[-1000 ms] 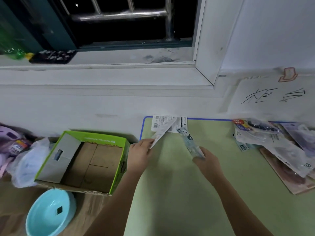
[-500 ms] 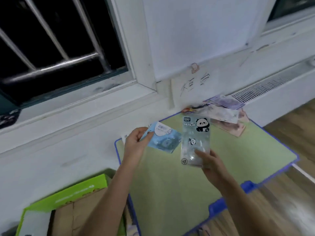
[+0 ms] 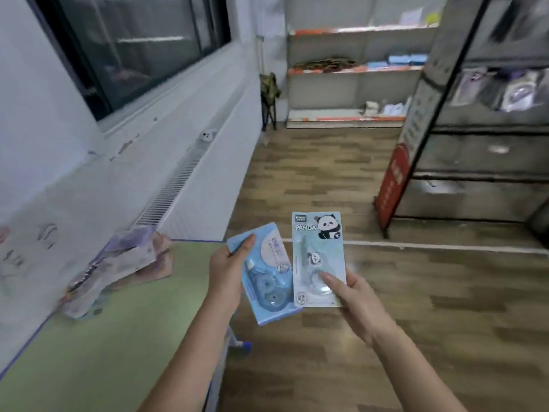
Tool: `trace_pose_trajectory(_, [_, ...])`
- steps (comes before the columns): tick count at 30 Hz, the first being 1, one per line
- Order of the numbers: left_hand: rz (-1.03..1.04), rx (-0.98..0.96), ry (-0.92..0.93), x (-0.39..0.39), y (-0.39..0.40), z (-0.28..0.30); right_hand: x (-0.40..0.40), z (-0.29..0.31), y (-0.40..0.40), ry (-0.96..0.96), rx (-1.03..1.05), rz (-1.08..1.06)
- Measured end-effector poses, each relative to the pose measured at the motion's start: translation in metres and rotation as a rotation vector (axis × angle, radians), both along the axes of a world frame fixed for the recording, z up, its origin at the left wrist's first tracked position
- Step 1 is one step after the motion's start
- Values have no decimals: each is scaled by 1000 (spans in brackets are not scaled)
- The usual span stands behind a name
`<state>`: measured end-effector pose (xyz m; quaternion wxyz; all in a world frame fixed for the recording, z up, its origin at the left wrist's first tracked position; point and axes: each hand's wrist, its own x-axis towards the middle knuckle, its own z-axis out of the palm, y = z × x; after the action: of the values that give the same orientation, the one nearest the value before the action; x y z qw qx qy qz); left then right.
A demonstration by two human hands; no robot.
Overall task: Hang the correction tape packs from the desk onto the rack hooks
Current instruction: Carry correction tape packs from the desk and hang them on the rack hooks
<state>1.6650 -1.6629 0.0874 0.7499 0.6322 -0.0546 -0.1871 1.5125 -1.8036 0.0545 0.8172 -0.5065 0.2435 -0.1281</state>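
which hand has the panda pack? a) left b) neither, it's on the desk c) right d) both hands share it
c: the right hand pinches the panda pack near its lower edge, thumb on its front, while the left hand holds the blue pack.

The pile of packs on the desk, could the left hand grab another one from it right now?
Probably not yet. The left hand already grips a blue pack, so its fingers are busy. The pile lies off to its left on the green desk, nothing between.

Head-worn view, looking forward and down, close over desk edge (image 3: 190, 241)
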Motion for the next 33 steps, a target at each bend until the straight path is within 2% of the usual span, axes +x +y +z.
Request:
trace_pose_trajectory(8, [-468,151,-117,-110,-252,-10,-166,-4,-174,17,-125,-453])
trace_pose_trajectory(16, [-677,179,-138,-222,-463,14,-285,-6,-343,56,-117,-714])
trace_pose_trajectory(25, [-880,285,-246,-246,-662,10,-313,-25,-536,104,-147,-808])
trace_pose_trajectory(31, [-997,230,-249,-233,-820,22,-308,-14,-688,72,-151,-862])
trace_pose_trajectory(33, [-974,189,-257,-237,-874,29,-312,-6,-737,91,-185,-881])
